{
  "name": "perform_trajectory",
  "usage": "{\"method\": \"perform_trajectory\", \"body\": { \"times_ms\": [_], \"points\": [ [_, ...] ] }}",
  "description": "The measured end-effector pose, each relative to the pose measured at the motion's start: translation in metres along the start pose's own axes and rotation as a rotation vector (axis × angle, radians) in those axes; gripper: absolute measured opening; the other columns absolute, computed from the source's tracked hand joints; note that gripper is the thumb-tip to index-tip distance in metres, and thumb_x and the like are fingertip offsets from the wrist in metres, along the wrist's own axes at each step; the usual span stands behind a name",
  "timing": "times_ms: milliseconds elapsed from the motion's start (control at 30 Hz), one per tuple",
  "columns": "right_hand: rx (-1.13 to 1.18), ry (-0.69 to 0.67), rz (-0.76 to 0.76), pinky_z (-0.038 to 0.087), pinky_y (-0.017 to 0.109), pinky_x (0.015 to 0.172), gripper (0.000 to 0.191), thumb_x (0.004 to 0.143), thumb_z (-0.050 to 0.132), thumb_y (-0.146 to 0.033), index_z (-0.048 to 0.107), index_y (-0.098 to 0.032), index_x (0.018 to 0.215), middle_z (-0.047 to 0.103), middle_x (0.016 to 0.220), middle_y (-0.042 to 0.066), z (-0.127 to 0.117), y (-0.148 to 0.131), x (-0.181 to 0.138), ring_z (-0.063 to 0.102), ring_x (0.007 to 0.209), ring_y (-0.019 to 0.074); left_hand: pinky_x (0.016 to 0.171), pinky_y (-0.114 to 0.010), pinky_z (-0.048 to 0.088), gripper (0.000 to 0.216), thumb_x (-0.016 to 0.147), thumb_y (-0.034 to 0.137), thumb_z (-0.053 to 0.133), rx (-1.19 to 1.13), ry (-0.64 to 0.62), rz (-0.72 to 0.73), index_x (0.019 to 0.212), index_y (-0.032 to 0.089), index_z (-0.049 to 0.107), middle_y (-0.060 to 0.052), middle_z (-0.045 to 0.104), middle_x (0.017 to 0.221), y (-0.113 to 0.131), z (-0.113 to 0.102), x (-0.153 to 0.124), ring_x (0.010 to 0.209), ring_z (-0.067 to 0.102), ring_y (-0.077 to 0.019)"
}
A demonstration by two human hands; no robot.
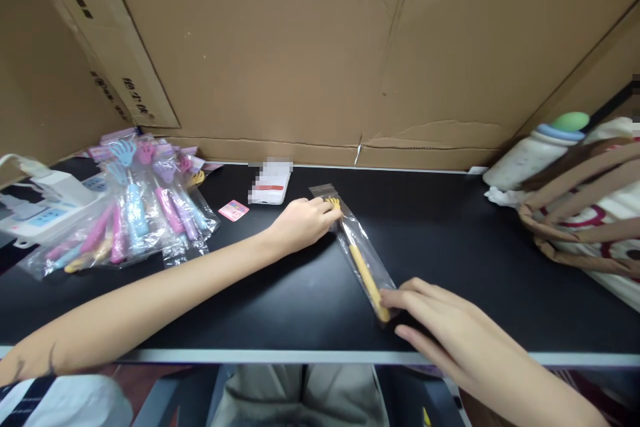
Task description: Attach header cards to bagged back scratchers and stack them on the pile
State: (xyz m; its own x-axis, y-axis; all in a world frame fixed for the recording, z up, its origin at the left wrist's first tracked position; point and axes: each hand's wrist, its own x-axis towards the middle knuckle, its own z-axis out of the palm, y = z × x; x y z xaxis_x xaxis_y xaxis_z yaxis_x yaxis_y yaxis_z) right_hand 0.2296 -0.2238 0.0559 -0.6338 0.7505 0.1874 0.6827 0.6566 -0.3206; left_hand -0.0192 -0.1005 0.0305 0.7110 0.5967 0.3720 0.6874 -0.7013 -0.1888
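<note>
A yellow back scratcher (pixel 367 273) lies slantwise on the black table inside a clear plastic sleeve (pixel 370 240). Its small claw head points away from me and its handle end towards me. My left hand (pixel 305 223) is closed at the head end, fingertips pressed together on the sleeve beside the claw. At the handle end, my right hand (pixel 435 317) has its fingers stretched out, the fingertips touching the sleeve and the thumb apart from them. To the left lies a heap of bagged back scratchers (pixel 135 207) in blue, pink, purple and yellow.
A small pink card (pixel 233 210) and a partly blurred phone (pixel 273 183) lie behind my left forearm. At the left is a white power strip (pixel 55 213) with plugs. A white bottle (pixel 533 157) and a cloth bag (pixel 595 213) stand at the right. Cardboard (pixel 280 47) walls the back.
</note>
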Motion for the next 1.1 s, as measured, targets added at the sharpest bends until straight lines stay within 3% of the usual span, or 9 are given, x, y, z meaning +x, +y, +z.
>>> {"method": "perform_trajectory", "body": {
  "times_ms": [167, 300, 467, 700, 867, 1100],
  "points": [
    [0.069, -0.148, -0.092, 0.049, 0.031, 0.071, 0.026, 0.086, 0.051, -0.025, 0.060, -0.032, 0.109, 0.063, 0.095, 0.006, 0.002, -0.016, 0.025, 0.060, 0.084, 0.0199, 0.069, -0.026, 0.044, 0.024, 0.094, 0.022, 0.036, -0.036, 0.016, -0.020, 0.105, 0.018, 0.057, -0.005, 0.065, 0.101, -0.008, -0.001, -0.008, 0.089, 0.058, -0.0166],
    [0.127, -0.194, -0.131, 0.047, 0.029, 0.072, 0.021, 0.090, 0.046, -0.028, 0.062, -0.027, 0.103, 0.063, 0.091, 0.005, -0.005, -0.004, 0.056, 0.060, 0.079, 0.0171, 0.068, -0.026, 0.045, 0.024, 0.093, 0.023, 0.038, -0.047, 0.033, -0.049, 0.110, 0.019, 0.055, -0.005, 0.063, 0.109, -0.010, 0.002, -0.017, 0.091, 0.058, -0.0165],
    [0.030, -0.060, -0.074, 0.045, 0.029, 0.075, 0.020, 0.090, 0.045, -0.029, 0.061, -0.024, 0.100, 0.062, 0.093, 0.005, -0.007, 0.033, 0.099, 0.059, 0.082, 0.0173, 0.071, -0.026, 0.047, 0.026, 0.091, 0.021, 0.041, -0.089, 0.039, -0.084, 0.113, 0.020, 0.053, -0.003, 0.061, 0.118, -0.010, 0.007, -0.023, 0.095, 0.058, -0.0168],
    [-0.062, 0.107, -0.042, 0.045, 0.032, 0.078, 0.017, 0.088, 0.044, -0.023, 0.059, -0.022, 0.096, 0.063, 0.094, 0.004, 0.023, 0.085, 0.163, 0.055, 0.091, 0.0190, 0.071, -0.026, 0.048, 0.026, 0.091, 0.021, 0.040, -0.133, 0.073, -0.109, 0.112, 0.021, 0.054, -0.002, 0.061, 0.118, -0.011, 0.009, -0.023, 0.094, 0.057, -0.0163],
    [-0.065, 0.192, -0.065, 0.045, 0.035, 0.080, 0.021, 0.090, 0.041, -0.025, 0.059, -0.021, 0.097, 0.062, 0.097, 0.006, 0.040, 0.103, 0.189, 0.052, 0.093, 0.0210, 0.074, -0.027, 0.048, 0.026, 0.090, 0.020, 0.041, -0.174, 0.098, -0.123, 0.111, 0.021, 0.055, -0.002, 0.061, 0.117, -0.013, 0.013, -0.024, 0.095, 0.057, -0.0162],
    [-0.109, 0.195, -0.010, 0.044, 0.038, 0.089, 0.034, 0.093, 0.036, -0.031, 0.064, -0.019, 0.109, 0.059, 0.104, 0.009, 0.050, 0.114, 0.205, 0.049, 0.100, 0.0235, 0.074, -0.026, 0.048, 0.026, 0.090, 0.020, 0.041, -0.218, 0.102, -0.137, 0.111, 0.022, 0.056, 0.000, 0.063, 0.115, -0.014, 0.013, -0.024, 0.094, 0.057, -0.0155]
  ]
}}
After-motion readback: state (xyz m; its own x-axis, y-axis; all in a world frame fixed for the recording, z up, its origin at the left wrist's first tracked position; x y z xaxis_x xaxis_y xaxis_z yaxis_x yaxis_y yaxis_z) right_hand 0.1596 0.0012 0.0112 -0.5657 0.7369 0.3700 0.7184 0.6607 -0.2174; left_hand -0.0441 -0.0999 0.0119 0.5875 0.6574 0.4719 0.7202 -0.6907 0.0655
